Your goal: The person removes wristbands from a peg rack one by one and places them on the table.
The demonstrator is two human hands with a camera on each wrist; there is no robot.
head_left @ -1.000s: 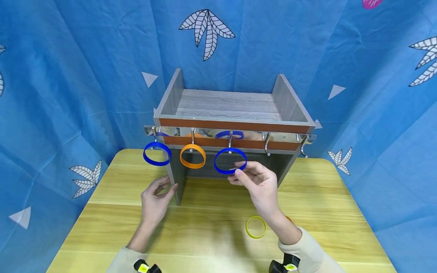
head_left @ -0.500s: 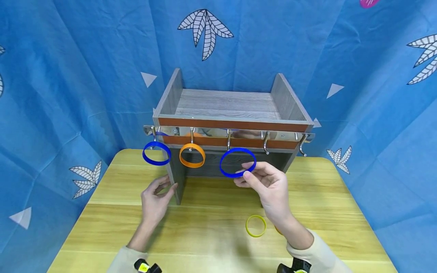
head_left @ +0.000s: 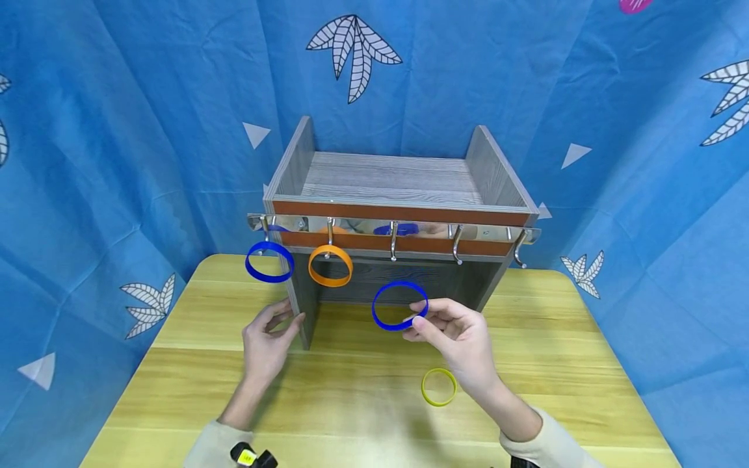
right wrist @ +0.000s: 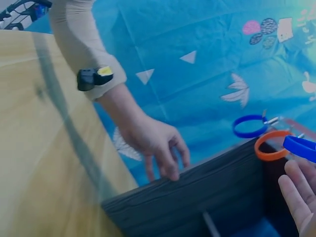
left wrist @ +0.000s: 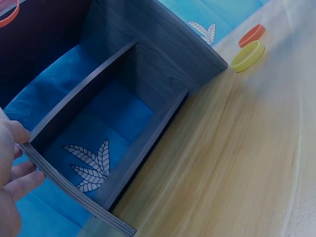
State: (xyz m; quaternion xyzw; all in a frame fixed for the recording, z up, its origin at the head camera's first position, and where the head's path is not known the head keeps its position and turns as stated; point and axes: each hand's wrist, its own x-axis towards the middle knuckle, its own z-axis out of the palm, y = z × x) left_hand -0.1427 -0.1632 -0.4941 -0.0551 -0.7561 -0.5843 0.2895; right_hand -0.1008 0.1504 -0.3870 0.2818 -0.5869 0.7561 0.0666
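We see the right hand (head_left: 453, 335) pinching a blue ring (head_left: 400, 305) at 4 o'clock, while the left hand (head_left: 266, 341), fingers relaxed, touches the shelf (head_left: 304, 312).

Rings (head_left: 330, 266) on hooks, shelf (head_left: 398, 195) behind

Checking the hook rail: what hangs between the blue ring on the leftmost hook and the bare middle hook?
In the head view, an orange ring hangs on the second hook, between the hung blue ring and the bare middle hook.
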